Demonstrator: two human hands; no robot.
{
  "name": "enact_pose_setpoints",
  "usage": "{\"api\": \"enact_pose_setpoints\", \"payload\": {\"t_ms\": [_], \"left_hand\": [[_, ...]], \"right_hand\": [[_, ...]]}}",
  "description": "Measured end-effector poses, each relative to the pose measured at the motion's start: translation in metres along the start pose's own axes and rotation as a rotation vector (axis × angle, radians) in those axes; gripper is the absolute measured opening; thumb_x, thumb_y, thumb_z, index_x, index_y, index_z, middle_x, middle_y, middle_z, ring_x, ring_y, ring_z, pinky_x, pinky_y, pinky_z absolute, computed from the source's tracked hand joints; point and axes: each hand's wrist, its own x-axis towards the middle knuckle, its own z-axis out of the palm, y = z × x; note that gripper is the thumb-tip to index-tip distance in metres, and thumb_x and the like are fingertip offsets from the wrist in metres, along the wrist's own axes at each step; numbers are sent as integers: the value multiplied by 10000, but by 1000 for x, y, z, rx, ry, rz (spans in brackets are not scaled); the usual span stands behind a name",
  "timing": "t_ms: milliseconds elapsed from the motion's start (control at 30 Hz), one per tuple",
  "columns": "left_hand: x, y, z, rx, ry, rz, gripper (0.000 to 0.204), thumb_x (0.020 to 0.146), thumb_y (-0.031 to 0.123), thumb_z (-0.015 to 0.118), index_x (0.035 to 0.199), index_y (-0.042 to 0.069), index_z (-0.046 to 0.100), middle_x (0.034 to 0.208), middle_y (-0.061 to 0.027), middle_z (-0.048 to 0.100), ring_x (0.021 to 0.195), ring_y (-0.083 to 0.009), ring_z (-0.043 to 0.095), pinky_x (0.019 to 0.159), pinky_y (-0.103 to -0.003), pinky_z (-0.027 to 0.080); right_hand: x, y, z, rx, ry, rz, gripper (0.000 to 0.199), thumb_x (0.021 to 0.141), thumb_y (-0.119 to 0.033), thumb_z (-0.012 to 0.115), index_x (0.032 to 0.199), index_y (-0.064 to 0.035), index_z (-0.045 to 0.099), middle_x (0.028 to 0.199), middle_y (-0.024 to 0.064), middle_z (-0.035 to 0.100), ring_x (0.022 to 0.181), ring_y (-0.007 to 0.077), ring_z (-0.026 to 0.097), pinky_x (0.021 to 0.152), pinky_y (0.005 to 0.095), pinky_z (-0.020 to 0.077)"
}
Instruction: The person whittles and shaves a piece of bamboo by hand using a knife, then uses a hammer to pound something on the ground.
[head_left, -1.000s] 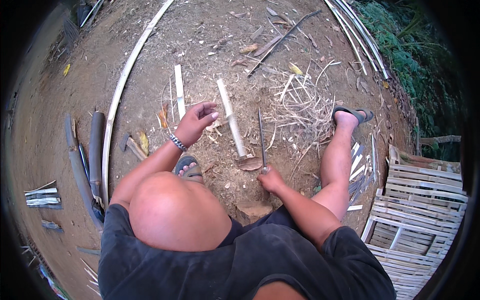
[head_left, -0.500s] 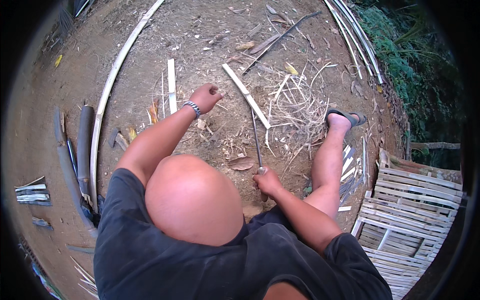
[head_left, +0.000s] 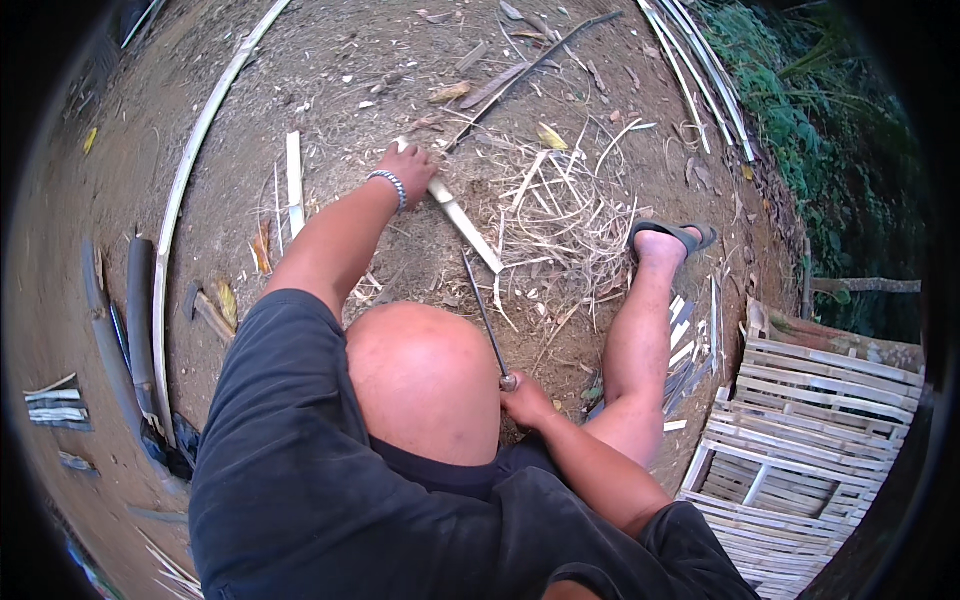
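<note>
Brown bare earth (head_left: 120, 190) strewn with wood chips and dry leaves takes up most of the view. A broad panel of pale woven bamboo slats (head_left: 815, 400) lies at the lower right, and a long, curved, cream-coloured bamboo strip (head_left: 180, 183) runs down the left side. Near its lower end lie two thick, grey-brown, pole-like lengths (head_left: 140, 310). Right of centre spreads a tangled heap of thin straw-coloured shavings (head_left: 560, 215).

The short, straight, pale split-bamboo piece (head_left: 465, 225) is ahead of the person's knees, sloping down to the right, its lower end beside the heap's left edge. A slim, dark-bladed knife (head_left: 486, 315) points away from the person, its tip near that lower end; whether they touch I cannot tell.

Of the hands, the left hand (head_left: 408, 170) has its fingers closed over the bamboo's upper part, while the right hand (head_left: 525, 400) is wrapped around the knife's handle. Smaller still are a wooden-handled tool (head_left: 210, 312) on the left, a yellow leaf (head_left: 551, 136) at the heap's far edge and a silvery link bracelet (head_left: 390, 183) on the left wrist.
</note>
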Motion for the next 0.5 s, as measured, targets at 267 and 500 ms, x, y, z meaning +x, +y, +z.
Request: {"api": "enact_pose_setpoints", "payload": {"t_ms": [267,500], "left_hand": [[-60,-30,-7,-5,64,-23,180,838,174,615,993,123,691,1154,-121,604,1189,-299,543,1056,-505,385],[-136,-46,-82,-356,-329,-102,359,786,211,783,1086,34,696,890,-150,729,760,-265,715,720,-398,566]], "right_hand": [[2,-16,-6,-45,-49,-54,360,773,-257,747,1052,-55,644,899,155,706,833,311,681,766,406,528],[25,3,18,265,-129,-66,240,815,-164,735,970,-34,606,788,98,675,694,219,661,644,372,521]]}}
